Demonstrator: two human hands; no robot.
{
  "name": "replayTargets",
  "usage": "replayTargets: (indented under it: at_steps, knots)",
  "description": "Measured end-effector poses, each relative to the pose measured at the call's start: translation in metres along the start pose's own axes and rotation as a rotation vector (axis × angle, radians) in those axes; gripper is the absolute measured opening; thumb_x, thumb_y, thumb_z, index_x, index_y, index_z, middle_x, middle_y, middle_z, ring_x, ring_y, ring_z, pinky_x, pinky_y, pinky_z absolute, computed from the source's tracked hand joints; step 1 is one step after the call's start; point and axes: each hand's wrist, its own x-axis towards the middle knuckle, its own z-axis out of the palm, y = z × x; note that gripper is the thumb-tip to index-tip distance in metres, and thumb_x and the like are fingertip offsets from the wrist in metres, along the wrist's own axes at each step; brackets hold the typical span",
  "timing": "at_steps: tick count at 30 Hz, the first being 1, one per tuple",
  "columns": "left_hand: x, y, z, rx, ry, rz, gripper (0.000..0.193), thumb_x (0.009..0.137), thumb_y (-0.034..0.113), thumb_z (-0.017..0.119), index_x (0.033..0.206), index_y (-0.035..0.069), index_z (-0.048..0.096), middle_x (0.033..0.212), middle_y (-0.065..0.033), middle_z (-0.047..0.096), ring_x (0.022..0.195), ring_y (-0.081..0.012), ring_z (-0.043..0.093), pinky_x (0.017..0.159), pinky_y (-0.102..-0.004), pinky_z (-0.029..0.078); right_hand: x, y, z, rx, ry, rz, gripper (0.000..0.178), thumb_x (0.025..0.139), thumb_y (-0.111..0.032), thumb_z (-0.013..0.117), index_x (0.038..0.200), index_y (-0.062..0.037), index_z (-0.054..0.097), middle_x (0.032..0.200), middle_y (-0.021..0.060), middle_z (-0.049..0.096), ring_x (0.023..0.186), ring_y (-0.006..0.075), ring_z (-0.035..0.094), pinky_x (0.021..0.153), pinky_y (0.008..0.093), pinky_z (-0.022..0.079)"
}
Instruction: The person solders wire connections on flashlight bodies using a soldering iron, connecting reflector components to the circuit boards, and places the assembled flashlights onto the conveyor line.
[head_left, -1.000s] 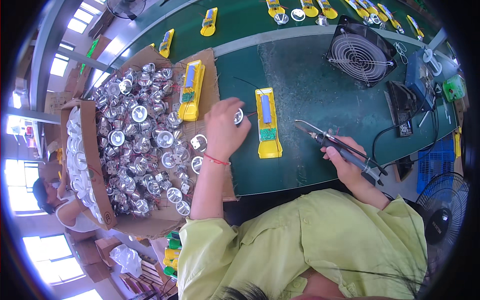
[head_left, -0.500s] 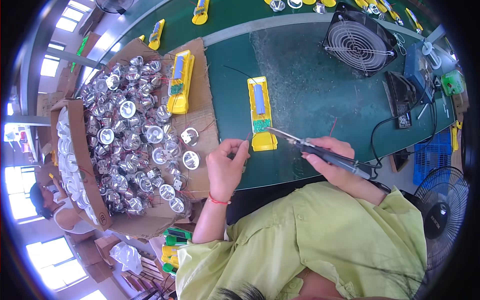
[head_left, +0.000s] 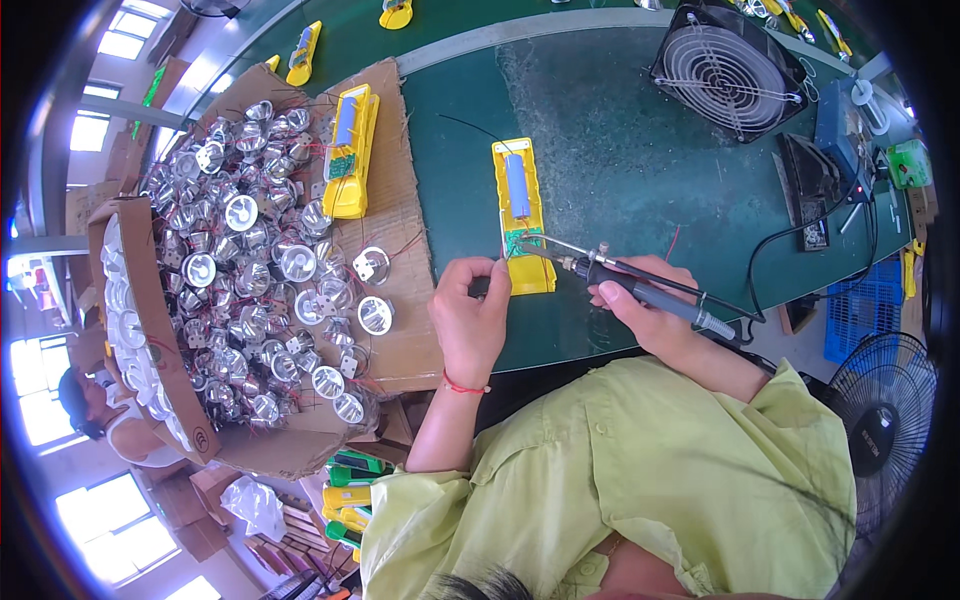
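Note:
A yellow plastic torch housing lies open on the green bench, with a blue cylindrical battery and a small green circuit board inside. My right hand grips a soldering iron, its tip over the board. A thin metal tube and black cable run along the iron. My left hand is closed in a pinch at the board's left edge, on a thin wire mostly hidden by the fingertips. A black wire curves away from the housing's far end.
On the left, cardboard holds a heap of silvery reflector cups and a second yellow housing. A box of white rings stands beside them. A black fan sits at the back right, near a blue soldering station.
My left hand has moved right and up, bringing the wire to the board. The iron now lies across the board's right side, lower and flatter. The whole view has shifted slightly.

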Motion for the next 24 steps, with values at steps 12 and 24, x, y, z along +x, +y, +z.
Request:
replayTargets:
  at_steps: [12,24]
  knots:
    - [0.001,0.003,0.003,-0.007,0.037,-0.003,0.015,0.082,0.011,0.064,0.079,-0.004,0.062,0.068,-0.0044,0.062,0.060,-0.0061,0.054,0.056,-0.0216,0.044,-0.006,-0.011,-0.009,0.071,-0.011,0.052,0.025,0.086,-0.010,0.058,0.102,0.0079,0.052,0.088,0.0192,0.064,0.078,0.0222,0.066,0.071,0.0327,0.055]
    - [-0.001,0.007,-0.003,-0.040,-0.030,0.202,0.009,0.077,0.005,0.067,0.078,-0.002,0.062,0.092,-0.0108,0.058,0.075,-0.0170,0.058,0.067,-0.0270,0.046,-0.007,-0.010,-0.024,-0.068,0.050,-0.011,0.024,0.084,-0.012,0.062,0.098,0.0062,0.056,0.082,0.0143,0.067,0.074,0.0156,0.067,0.067,0.0280,0.053]
